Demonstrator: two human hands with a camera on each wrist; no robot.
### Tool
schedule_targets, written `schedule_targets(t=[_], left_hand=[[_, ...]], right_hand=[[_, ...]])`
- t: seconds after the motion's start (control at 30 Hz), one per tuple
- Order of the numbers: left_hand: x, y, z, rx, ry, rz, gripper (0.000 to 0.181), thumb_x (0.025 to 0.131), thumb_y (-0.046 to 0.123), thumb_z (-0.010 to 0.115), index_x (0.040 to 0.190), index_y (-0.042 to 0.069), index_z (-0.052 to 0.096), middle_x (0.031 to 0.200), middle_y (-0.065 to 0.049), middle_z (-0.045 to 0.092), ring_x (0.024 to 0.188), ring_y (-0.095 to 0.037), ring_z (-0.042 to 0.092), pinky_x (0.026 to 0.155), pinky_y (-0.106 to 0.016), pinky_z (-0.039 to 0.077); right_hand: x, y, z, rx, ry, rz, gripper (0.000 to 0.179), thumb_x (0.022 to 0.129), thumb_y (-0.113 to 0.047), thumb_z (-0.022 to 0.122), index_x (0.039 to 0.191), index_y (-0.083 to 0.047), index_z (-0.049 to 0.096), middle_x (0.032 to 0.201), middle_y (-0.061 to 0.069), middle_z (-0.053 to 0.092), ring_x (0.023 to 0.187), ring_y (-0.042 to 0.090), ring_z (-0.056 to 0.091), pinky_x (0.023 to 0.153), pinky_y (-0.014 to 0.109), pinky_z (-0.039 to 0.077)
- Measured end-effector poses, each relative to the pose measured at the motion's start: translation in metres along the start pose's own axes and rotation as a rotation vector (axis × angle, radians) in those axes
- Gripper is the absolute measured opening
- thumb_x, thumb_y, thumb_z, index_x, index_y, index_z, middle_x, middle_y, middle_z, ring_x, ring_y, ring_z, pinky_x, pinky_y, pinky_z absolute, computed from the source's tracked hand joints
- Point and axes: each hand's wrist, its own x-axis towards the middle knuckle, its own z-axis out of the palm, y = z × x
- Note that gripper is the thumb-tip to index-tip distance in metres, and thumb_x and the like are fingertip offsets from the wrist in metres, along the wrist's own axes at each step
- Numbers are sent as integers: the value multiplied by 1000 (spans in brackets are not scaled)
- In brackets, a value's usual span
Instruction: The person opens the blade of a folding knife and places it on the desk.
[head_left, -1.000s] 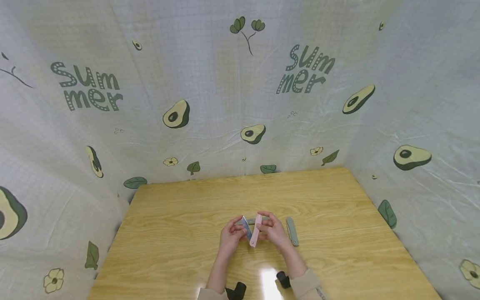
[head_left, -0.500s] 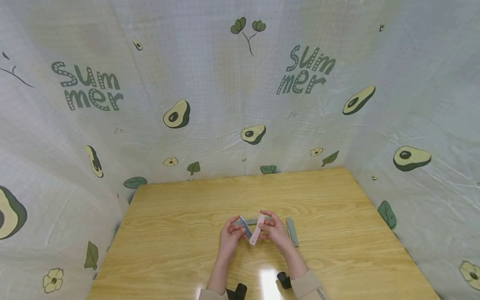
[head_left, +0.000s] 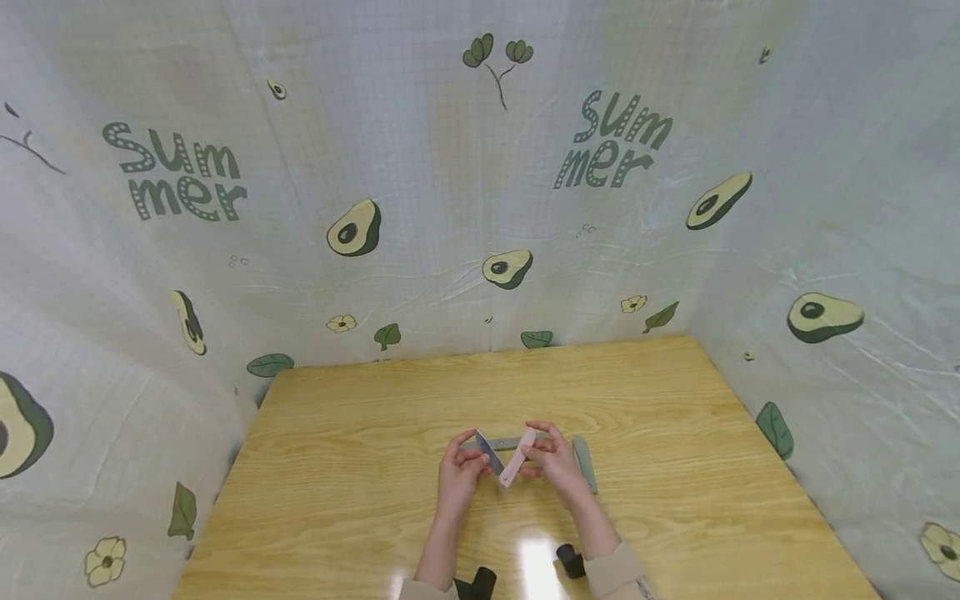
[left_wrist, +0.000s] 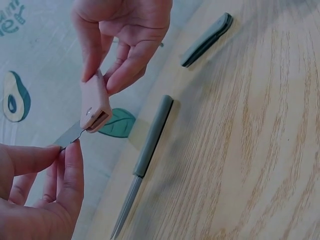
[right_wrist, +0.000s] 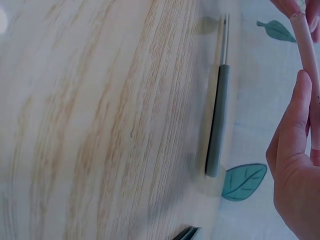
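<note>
A folding knife with a pink handle is held up between both hands, its blade and handle making a V with the pivot toward the person. My left hand pinches the blade between thumb and fingers. The handle's other end is gripped by my right hand. In the left wrist view, the slot of the pink handle faces the camera. Behind the hands, a green folding knife lies unfolded on the table. To the right of my right hand lies a folded green knife.
The wooden table reaches back to a fabric sheet printed with avocados and leaves, which also hangs at both sides. A black wrist device sits at the left cuff, and another black device by the right.
My hands have drawn slightly apart, and the angle between the pink knife's blade and handle has widened. Both green knives stay where they were.
</note>
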Motion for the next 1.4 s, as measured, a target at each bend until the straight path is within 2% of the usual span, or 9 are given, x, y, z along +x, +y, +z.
schedule_targets(t=[0.47,0.67,0.9,1.07,1.2,1.4], left_hand=[[-1,0,3,-57,39,1,56,87,-13,59,140,-4,42,89,-6,52,76,-13,58,73,-29,59],[-3,2,4,-78,60,10,55,87,-14,58,138,-4,43,88,-6,50,75,-14,57,74,-31,59],[-2,1,5,-78,69,30,52,89,-13,55,138,-2,41,90,-7,49,79,-14,57,75,-27,59],[-5,1,7,-98,80,38,52,90,-12,55,138,-2,38,91,-6,47,81,-14,57,78,-31,59],[-6,1,9,-130,91,45,53,89,-13,55,137,-4,34,90,-5,47,80,-13,57,76,-29,60],[-7,1,10,-165,94,46,53,90,-12,55,137,-3,32,91,-6,46,82,-14,58,77,-31,60]], right_hand=[[-1,1,-5,66,1,-5,45,93,6,54,135,5,37,95,13,58,87,22,63,79,45,60],[-2,1,-5,86,7,-15,43,94,7,52,134,4,37,96,12,57,87,21,61,75,38,61],[-3,1,-4,112,37,-26,40,93,9,52,130,2,40,94,12,58,84,20,62,71,32,61],[-5,0,-4,121,59,-38,41,93,8,52,130,3,38,91,10,55,83,20,63,73,36,61],[-6,-1,-4,153,83,-41,40,94,7,53,131,2,37,91,9,56,84,19,64,77,39,61],[-6,-1,-5,180,118,-36,40,95,7,53,131,1,38,96,11,58,86,20,66,74,34,61]])
